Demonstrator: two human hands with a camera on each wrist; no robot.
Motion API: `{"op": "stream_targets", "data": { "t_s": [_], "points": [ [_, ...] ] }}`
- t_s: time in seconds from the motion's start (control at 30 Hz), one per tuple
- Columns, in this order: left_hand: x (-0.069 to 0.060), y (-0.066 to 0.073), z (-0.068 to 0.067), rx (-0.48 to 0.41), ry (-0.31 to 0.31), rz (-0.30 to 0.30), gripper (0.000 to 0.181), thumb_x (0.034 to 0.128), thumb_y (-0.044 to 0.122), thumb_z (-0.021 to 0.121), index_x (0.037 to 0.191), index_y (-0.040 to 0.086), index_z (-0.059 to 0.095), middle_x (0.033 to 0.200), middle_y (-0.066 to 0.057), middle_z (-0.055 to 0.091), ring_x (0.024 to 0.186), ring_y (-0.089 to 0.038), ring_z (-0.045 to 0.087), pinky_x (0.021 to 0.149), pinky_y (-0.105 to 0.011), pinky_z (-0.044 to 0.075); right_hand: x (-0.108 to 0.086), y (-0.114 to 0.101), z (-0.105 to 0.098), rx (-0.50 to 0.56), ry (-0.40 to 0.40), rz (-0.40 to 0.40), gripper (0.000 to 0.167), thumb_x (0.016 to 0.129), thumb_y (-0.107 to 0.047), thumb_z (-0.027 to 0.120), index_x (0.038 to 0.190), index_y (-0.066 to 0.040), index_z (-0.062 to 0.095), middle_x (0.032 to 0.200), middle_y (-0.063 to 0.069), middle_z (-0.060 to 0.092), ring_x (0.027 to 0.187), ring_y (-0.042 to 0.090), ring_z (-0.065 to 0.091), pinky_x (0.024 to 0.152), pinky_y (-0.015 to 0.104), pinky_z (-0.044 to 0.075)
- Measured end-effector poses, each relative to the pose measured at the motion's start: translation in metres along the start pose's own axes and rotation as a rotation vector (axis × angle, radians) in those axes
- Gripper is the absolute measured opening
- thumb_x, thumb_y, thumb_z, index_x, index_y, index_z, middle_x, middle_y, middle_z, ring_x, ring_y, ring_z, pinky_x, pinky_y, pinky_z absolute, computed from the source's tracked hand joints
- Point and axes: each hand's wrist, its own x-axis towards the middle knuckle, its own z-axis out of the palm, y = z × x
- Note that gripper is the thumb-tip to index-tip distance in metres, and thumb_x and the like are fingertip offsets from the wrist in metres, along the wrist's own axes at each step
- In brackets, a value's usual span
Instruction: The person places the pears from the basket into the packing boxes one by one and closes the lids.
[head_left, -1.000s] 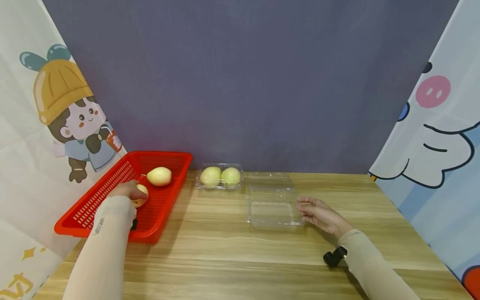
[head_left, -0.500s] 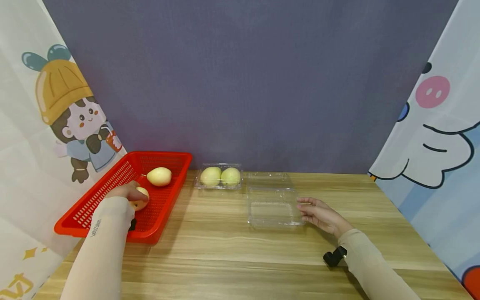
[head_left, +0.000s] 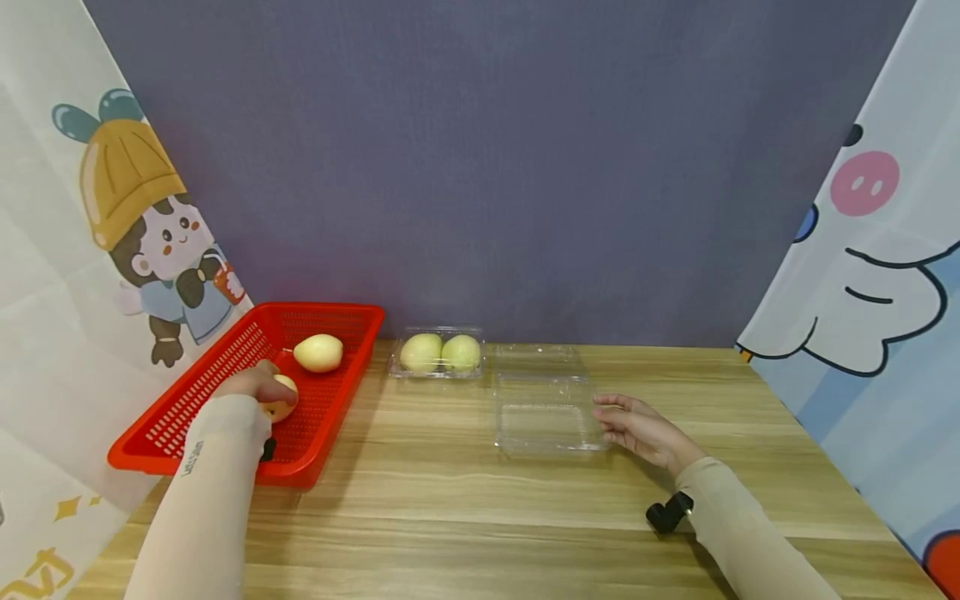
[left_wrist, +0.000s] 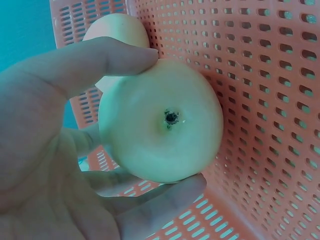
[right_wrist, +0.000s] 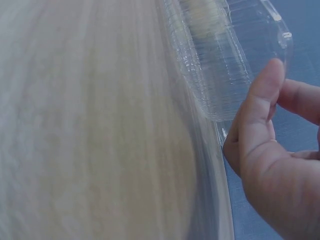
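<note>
Wooden table [head_left: 450, 517], left fingers [left_wrist: 162, 204] gripping a partly hidden pear [head_left: 285, 400], right fingers [right_wrist: 302, 100] pinching faint clear box [head_left: 547, 427]

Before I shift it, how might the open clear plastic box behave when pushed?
The open clear plastic box looks thin-walled, so it may flex. Being empty, it is probably light and slides easily. Its broad rectangular base suggests little chance of rolling.

Red basket [head_left: 339, 421]; pale-yellow pears [head_left: 318, 353]; clear container [head_left: 547, 427]; streaked tan table [head_left: 450, 500]; slate-grey backdrop [head_left: 487, 167].
</note>
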Motion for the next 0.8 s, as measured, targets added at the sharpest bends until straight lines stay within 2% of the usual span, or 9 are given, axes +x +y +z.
{"op": "stream_targets", "data": {
  "t_s": [0.23,0.4,0.6,0.8],
  "points": [
    [0.003,-0.004,-0.001,0.046,0.008,-0.018,0.095,0.0773,0.029,0.081,0.153,0.005,0.029,0.133,-0.031,0.037,0.110,-0.046,0.042,0.071,-0.044,0.057,0.000,0.000,0.000,-0.005,-0.001,0.002,0.060,0.104,-0.006,0.051,0.147,0.015,0.016,0.097,0.007,0.052,0.077,0.008,0.054,0.068,0.021,0.052],
    [0.002,-0.004,-0.003,0.085,-0.016,0.015,0.092,0.0795,0.030,0.080,0.152,0.003,0.030,0.133,-0.033,0.036,0.110,-0.047,0.042,0.074,-0.046,0.057,0.000,-0.001,0.000,-0.007,-0.002,0.003,0.060,0.104,-0.006,0.051,0.147,0.015,0.016,0.097,0.007,0.052,0.077,0.008,0.054,0.068,0.021,0.052],
    [0.002,0.000,-0.005,0.115,-0.036,0.041,0.099,0.0775,0.033,0.081,0.155,0.005,0.025,0.133,-0.035,0.034,0.111,-0.049,0.039,0.076,-0.047,0.055,0.000,-0.001,-0.001,-0.006,-0.006,0.001,0.061,0.103,-0.007,0.052,0.147,0.015,0.016,0.097,0.007,0.052,0.076,0.008,0.053,0.068,0.022,0.052],
    [0.001,0.008,-0.008,0.238,-0.040,0.119,0.091,0.0819,0.033,0.075,0.152,0.001,0.026,0.130,-0.035,0.037,0.110,-0.049,0.040,0.080,-0.050,0.053,0.000,0.000,-0.001,-0.002,-0.005,-0.001,0.061,0.103,-0.007,0.052,0.148,0.015,0.016,0.097,0.007,0.052,0.076,0.008,0.054,0.068,0.022,0.052]
  ]
}}
